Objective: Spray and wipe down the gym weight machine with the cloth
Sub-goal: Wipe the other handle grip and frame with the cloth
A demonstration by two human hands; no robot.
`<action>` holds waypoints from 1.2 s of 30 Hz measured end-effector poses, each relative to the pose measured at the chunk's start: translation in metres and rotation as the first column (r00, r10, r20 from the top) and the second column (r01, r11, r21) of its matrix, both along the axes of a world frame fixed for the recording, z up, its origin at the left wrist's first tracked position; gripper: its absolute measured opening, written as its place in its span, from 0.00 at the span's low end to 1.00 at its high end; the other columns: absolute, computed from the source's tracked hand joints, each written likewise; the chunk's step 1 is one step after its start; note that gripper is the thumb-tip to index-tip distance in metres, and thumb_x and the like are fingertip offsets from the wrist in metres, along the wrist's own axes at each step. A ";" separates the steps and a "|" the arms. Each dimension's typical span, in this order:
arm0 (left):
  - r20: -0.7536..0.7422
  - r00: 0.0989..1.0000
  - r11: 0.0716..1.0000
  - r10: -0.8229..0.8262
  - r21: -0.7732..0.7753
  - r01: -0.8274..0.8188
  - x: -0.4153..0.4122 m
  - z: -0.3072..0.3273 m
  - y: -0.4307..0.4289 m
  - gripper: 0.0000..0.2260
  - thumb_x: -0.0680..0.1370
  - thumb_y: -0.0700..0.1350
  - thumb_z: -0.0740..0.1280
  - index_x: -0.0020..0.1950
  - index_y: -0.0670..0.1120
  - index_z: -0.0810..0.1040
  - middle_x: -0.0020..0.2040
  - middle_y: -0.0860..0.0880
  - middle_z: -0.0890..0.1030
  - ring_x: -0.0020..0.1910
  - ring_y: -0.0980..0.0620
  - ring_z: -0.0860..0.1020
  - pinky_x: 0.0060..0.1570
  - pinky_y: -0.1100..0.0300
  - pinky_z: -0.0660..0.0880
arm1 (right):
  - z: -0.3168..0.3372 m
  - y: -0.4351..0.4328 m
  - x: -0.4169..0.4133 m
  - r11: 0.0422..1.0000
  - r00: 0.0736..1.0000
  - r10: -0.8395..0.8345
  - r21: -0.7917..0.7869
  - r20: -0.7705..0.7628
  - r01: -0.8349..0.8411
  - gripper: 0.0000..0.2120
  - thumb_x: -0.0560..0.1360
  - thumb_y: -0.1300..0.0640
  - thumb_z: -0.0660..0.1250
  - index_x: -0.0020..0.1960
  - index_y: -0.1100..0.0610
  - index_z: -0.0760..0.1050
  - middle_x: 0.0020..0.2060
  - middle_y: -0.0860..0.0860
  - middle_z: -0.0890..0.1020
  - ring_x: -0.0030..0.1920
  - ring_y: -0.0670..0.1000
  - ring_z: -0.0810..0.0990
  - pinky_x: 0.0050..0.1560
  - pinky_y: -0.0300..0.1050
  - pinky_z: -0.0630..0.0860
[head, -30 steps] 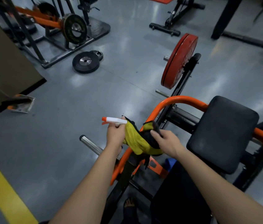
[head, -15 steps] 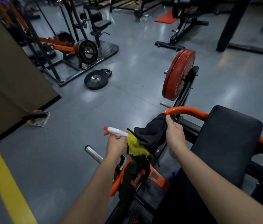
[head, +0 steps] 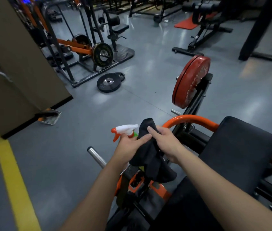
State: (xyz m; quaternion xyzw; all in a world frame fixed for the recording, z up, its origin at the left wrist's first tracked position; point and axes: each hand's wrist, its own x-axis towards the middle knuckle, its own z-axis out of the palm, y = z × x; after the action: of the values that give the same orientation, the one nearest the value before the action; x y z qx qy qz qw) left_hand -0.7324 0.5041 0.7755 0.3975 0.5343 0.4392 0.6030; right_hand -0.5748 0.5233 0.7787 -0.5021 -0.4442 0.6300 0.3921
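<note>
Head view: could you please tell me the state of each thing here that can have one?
Spray bottle, upright, nozzle pointing left, gripped by the left hand.
Cloth, dark, crumpled, hanging from the right hand.
Red weight plate, standing on edge, mounted on the weight machine.
Black weight plate, lying flat on the floor.

Two bare forearms fill the near part of the view, no sleeve on either. The left hand (head: 128, 145) and right hand (head: 167, 144) are bare, fingers (head: 153, 131) uncovered.
</note>
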 end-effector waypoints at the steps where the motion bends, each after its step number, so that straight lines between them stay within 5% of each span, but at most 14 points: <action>1: -0.025 1.000 1.000 0.017 -0.004 -0.017 0.001 -0.004 0.001 0.20 0.76 0.43 0.77 0.64 0.38 0.77 0.54 0.43 0.86 0.55 0.43 0.85 0.55 0.48 0.83 | -0.003 -0.001 0.003 1.000 1.000 0.016 -0.021 -0.018 -0.016 0.14 0.85 0.52 0.63 0.58 0.61 0.81 0.50 0.59 0.87 0.52 0.57 0.86 0.53 0.50 0.82; 6: -0.213 0.971 0.994 0.110 0.026 -0.107 0.006 -0.023 0.002 0.22 0.69 0.51 0.81 0.59 0.46 0.80 0.51 0.49 0.87 0.52 0.48 0.85 0.56 0.43 0.82 | -0.012 -0.003 0.009 0.998 0.984 0.055 0.001 0.170 -0.055 0.14 0.84 0.46 0.62 0.60 0.52 0.81 0.51 0.50 0.87 0.54 0.52 0.86 0.58 0.52 0.82; 11: -0.295 0.930 0.976 0.217 0.054 -0.211 0.013 -0.031 0.000 0.17 0.70 0.56 0.79 0.53 0.50 0.80 0.48 0.50 0.86 0.50 0.50 0.85 0.54 0.45 0.82 | -0.010 -0.007 0.007 0.998 0.953 0.068 -0.023 0.296 -0.064 0.26 0.70 0.37 0.77 0.58 0.51 0.74 0.51 0.48 0.83 0.50 0.46 0.83 0.40 0.36 0.79; 14: -0.343 0.887 0.951 0.309 0.089 -0.296 0.014 -0.037 -0.001 0.21 0.70 0.56 0.79 0.56 0.48 0.78 0.48 0.51 0.85 0.51 0.52 0.84 0.55 0.50 0.81 | -0.027 -0.008 0.019 0.970 0.924 0.209 -0.190 0.320 -0.153 0.35 0.62 0.35 0.82 0.58 0.52 0.72 0.53 0.50 0.84 0.51 0.49 0.85 0.48 0.47 0.83; 18: -0.349 0.868 0.935 0.353 0.087 -0.345 0.011 -0.044 0.001 0.21 0.70 0.54 0.80 0.56 0.46 0.79 0.48 0.52 0.86 0.51 0.55 0.85 0.57 0.48 0.81 | -0.057 -0.014 0.027 0.940 0.848 0.340 -0.166 0.406 -0.298 0.16 0.72 0.50 0.77 0.57 0.50 0.77 0.50 0.49 0.86 0.51 0.50 0.85 0.57 0.54 0.82; 21: -0.372 0.860 0.932 0.349 0.047 -0.358 0.015 -0.052 -0.005 0.20 0.71 0.52 0.79 0.57 0.44 0.79 0.47 0.53 0.87 0.50 0.55 0.85 0.57 0.47 0.81 | -0.062 -0.012 0.024 0.958 0.744 0.275 -0.109 0.609 -0.265 0.03 0.77 0.52 0.67 0.50 0.47 0.75 0.45 0.49 0.83 0.48 0.52 0.82 0.49 0.49 0.80; 26: -0.371 0.815 0.869 0.445 -0.040 -0.492 0.023 -0.068 -0.018 0.17 0.73 0.47 0.79 0.55 0.43 0.77 0.47 0.49 0.85 0.49 0.52 0.84 0.52 0.52 0.82 | -0.074 -0.026 0.026 0.965 0.629 0.220 -0.073 0.746 -0.250 0.12 0.81 0.44 0.57 0.42 0.49 0.64 0.40 0.52 0.78 0.43 0.56 0.79 0.45 0.52 0.76; 29: -0.437 0.736 0.809 0.517 -0.031 -0.586 0.033 -0.069 -0.028 0.16 0.76 0.47 0.77 0.56 0.43 0.75 0.48 0.50 0.84 0.48 0.52 0.83 0.44 0.61 0.76 | -0.084 -0.033 0.041 0.940 0.704 0.289 -0.055 0.649 -0.336 0.20 0.75 0.29 0.62 0.47 0.45 0.67 0.42 0.45 0.81 0.43 0.48 0.81 0.46 0.51 0.78; 31: -0.437 0.688 0.764 0.579 -0.003 -0.645 0.036 -0.067 -0.032 0.13 0.77 0.46 0.75 0.55 0.44 0.73 0.47 0.49 0.83 0.45 0.53 0.81 0.41 0.65 0.73 | -0.082 -0.028 0.050 0.895 0.653 0.376 -0.074 0.657 -0.440 0.27 0.67 0.24 0.68 0.51 0.43 0.67 0.45 0.43 0.82 0.45 0.45 0.81 0.44 0.47 0.78; 34: -0.436 0.633 0.708 0.639 0.011 -0.706 0.034 -0.065 -0.030 0.12 0.79 0.42 0.73 0.44 0.50 0.70 0.39 0.51 0.78 0.39 0.57 0.77 0.40 0.67 0.73 | -0.078 -0.013 0.059 0.827 0.520 0.417 -0.074 0.745 -0.557 0.23 0.71 0.37 0.76 0.54 0.44 0.66 0.48 0.42 0.81 0.48 0.47 0.81 0.49 0.50 0.79; 36: -0.434 0.627 0.709 0.647 0.038 -0.705 0.032 -0.064 -0.028 0.13 0.80 0.41 0.72 0.43 0.51 0.69 0.37 0.54 0.76 0.36 0.61 0.75 0.45 0.62 0.76 | -0.073 -0.001 0.060 0.846 0.533 0.324 0.012 0.782 -0.532 0.12 0.77 0.44 0.71 0.53 0.45 0.69 0.47 0.43 0.82 0.49 0.50 0.81 0.50 0.54 0.79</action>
State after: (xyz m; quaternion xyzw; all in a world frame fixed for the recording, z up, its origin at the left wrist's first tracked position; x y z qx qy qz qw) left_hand -0.7004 0.4765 0.7111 0.2095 0.7881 0.5006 0.2905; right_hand -0.5149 0.5225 0.7058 -0.5378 -0.7508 0.3783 0.0625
